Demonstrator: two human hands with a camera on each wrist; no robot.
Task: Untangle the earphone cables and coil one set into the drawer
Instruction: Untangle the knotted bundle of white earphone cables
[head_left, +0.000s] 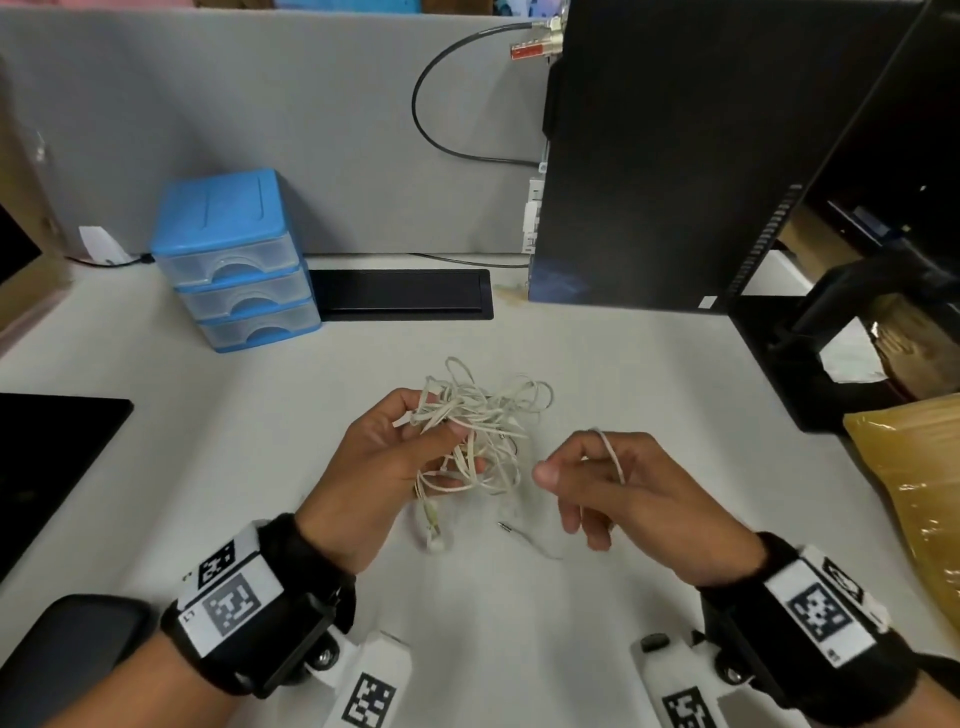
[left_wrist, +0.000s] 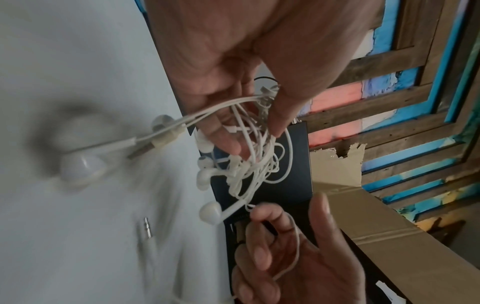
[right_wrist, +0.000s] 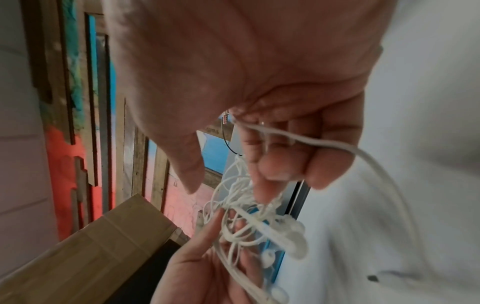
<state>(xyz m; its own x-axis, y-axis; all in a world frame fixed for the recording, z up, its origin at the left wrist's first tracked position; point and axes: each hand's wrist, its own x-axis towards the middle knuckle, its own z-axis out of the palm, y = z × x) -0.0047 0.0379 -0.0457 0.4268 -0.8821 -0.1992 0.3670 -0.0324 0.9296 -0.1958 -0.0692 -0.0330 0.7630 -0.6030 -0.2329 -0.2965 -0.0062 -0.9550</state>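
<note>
The right hand (head_left: 618, 483) pinched one loose strand (head_left: 613, 457); the left hand (head_left: 384, 467) gripped the tangled earphones (head_left: 483, 415). Better to ease the strand out slowly, without tugging.

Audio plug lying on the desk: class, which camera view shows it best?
The left wrist view: the plug lies close and large, its metal tip distinct. The head view shows it small, between the hands. In the right wrist view I cannot make it out.

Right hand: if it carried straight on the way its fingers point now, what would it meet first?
Probably the tangled earphone cables held in the left hand; the right hand points left toward them across a small gap, though depth is unclear.
</note>
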